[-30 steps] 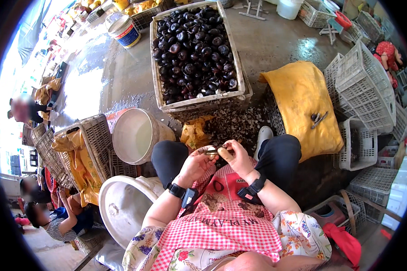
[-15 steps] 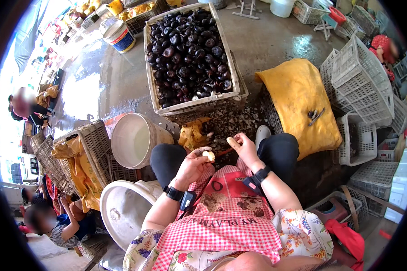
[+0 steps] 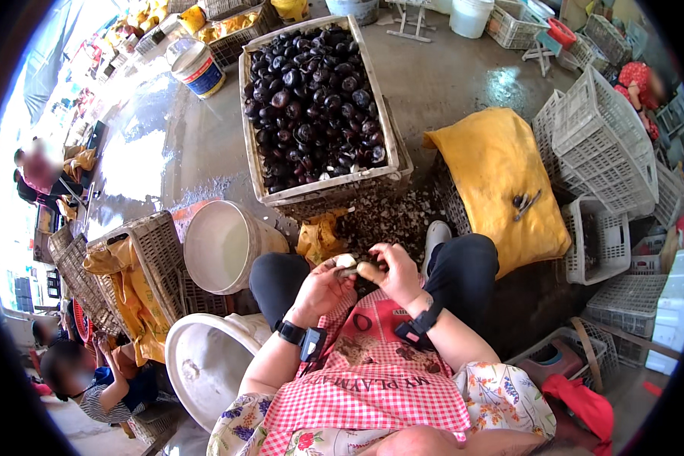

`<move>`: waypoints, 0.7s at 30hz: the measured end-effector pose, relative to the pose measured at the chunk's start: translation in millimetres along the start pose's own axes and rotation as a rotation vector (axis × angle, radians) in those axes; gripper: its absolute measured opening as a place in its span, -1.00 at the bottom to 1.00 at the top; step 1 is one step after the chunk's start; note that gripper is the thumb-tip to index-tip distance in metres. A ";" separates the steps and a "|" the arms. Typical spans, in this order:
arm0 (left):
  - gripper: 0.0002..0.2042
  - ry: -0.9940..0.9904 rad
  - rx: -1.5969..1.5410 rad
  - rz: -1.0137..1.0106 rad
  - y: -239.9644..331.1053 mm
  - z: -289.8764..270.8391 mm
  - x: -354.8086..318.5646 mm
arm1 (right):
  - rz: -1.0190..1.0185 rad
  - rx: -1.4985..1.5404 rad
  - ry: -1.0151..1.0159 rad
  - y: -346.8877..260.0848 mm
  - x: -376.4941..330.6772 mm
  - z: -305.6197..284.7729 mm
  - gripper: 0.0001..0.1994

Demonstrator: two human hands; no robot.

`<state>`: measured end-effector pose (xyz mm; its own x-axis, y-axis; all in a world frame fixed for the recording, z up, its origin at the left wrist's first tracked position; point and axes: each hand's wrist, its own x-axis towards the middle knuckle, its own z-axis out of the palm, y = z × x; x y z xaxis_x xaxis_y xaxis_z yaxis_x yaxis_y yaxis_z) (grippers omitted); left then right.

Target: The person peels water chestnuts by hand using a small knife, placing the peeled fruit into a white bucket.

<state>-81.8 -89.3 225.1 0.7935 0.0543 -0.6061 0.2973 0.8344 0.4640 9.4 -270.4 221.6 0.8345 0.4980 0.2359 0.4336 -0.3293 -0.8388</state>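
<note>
My left hand [image 3: 321, 290] is closed on a pale, partly peeled water chestnut [image 3: 346, 261] held at the fingertips. My right hand [image 3: 397, 275] is brought close beside it, fingers bent, its thumb in a tan cover pointing at the water chestnut. A thin greyish edge shows between the hands; whether it is a blade I cannot tell, and what the right fingers grip is hidden. Beyond the hands a large crate [image 3: 394, 144] is heaped with dark, unpeeled water chestnuts [image 3: 311, 99]. Dark and pale peelings [image 3: 391, 220] litter the floor below it.
To my left stand a white bucket [image 3: 270, 247] with cloudy liquid and a white tub [image 3: 176, 357]. A yellow sack [image 3: 501, 167] with a small tool [image 3: 528, 205] on it lies at right, near stacked plastic crates [image 3: 600, 137]. Other people sit at far left and far right.
My right hand has moved left and inward, from apart to right next to the left hand. The left hand still holds the water chestnut. The view has shifted slightly.
</note>
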 end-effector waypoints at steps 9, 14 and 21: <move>-0.78 -0.083 0.017 -0.067 -7.5 -0.3 -8.5 | 0.087 0.005 0.051 11.8 5.6 8.7 -0.54; -0.78 -0.141 0.138 0.030 -9.6 -6.2 2.0 | 0.257 0.265 -0.062 42.8 -7.6 10.1 -0.55; -0.73 -0.152 0.242 0.066 -10.0 5.2 3.7 | 0.403 0.260 -0.076 56.8 3.8 -1.7 -0.60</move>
<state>-79.0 -100.4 221.6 0.8806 0.0064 -0.4739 0.3456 0.6755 0.6513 37.8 -288.5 175.7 0.8873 0.4322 -0.1612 -0.0262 -0.3017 -0.9530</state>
